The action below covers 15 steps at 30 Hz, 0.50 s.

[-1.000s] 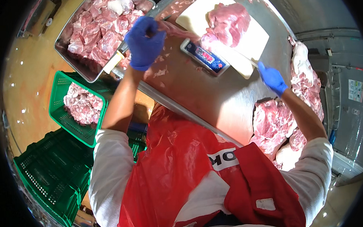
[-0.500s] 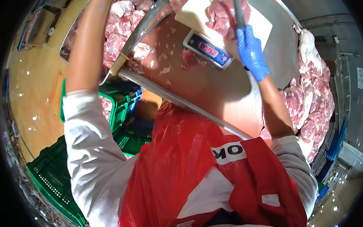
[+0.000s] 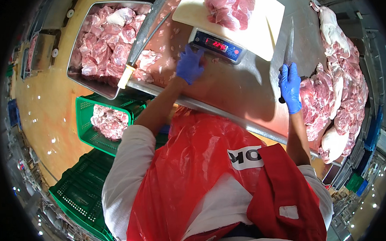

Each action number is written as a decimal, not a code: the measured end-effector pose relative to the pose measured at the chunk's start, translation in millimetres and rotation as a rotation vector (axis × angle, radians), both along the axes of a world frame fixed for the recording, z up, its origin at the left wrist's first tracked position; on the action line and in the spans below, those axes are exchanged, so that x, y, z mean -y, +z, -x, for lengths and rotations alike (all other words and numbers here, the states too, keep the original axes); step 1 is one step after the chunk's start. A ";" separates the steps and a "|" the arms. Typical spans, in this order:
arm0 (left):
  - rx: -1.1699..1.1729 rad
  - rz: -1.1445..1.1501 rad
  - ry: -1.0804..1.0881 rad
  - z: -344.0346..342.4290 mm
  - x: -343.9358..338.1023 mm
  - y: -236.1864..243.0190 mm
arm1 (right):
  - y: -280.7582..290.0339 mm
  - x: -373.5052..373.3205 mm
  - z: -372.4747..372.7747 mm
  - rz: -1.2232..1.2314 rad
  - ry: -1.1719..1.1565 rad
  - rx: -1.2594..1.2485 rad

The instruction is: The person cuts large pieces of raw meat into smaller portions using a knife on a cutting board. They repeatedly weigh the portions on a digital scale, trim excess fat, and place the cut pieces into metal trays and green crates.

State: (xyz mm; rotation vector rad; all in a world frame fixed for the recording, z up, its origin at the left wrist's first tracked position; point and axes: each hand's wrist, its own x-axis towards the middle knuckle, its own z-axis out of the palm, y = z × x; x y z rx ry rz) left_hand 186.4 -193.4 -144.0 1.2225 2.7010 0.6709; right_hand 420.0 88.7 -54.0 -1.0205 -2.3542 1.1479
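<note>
Looks like a meat-cutting room, judging by piled meat [image 3: 349, 89], a metal table [image 3: 230, 87], scale [image 3: 216, 45], knife [image 3: 289, 42], board [image 3: 261, 31] and crates [image 3: 82, 188].

Moved back on left, moved aside on right

Brought the left hand [image 3: 190, 66] back from across the metal tray [image 3: 77, 52] to near the scale [image 3: 237, 53]. Carried the knife [image 3: 289, 42], in the right hand [image 3: 290, 88], away from above the cutting board [image 3: 266, 22].

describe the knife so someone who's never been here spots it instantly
Start at the metal table with the white cutting board at its far side. Right of that board, the right hand grips the long knife, pointing forward. Being held sets it apart from the pale-handled rod, which lies untouched by the meat-filled tray.
</note>
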 end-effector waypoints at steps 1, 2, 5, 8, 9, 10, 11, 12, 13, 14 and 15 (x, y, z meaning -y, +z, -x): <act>-0.053 0.062 0.061 -11.0 -3.2 -18.9 | 0.8 4.2 -0.1 -0.010 0.007 0.000; -0.107 0.071 0.071 -16.7 -5.2 -42.1 | 2.0 6.2 1.9 -0.023 0.016 -0.005; 0.044 0.069 -0.002 -17.2 -3.6 -46.2 | 3.6 14.0 -1.7 -0.016 0.000 -0.009; 0.563 0.000 0.015 9.2 -1.3 15.0 | -11.8 11.6 -22.3 0.006 -0.033 0.000; 0.614 -0.094 0.009 30.6 -0.1 37.7 | -18.1 10.9 -29.1 0.011 -0.052 -0.023; 0.666 -0.190 -0.002 51.6 1.3 59.5 | -23.4 9.8 -33.8 0.015 -0.066 -0.040; 0.559 -0.347 -0.045 88.3 0.2 73.1 | -24.2 8.7 -34.1 0.022 -0.060 -0.044; 0.581 -0.480 -0.046 131.2 -4.0 96.6 | -25.6 7.6 -34.3 0.028 -0.057 -0.046; 0.598 -0.609 -0.057 173.9 -8.4 120.5 | -25.4 6.3 -32.9 0.034 -0.055 -0.049; 0.541 -0.698 -0.125 203.4 -16.5 161.4 | -23.8 5.3 -31.7 0.003 -0.055 -0.056; -0.141 -0.690 0.059 250.2 -9.8 164.0 | -20.1 6.1 -22.7 -0.025 -0.017 -0.072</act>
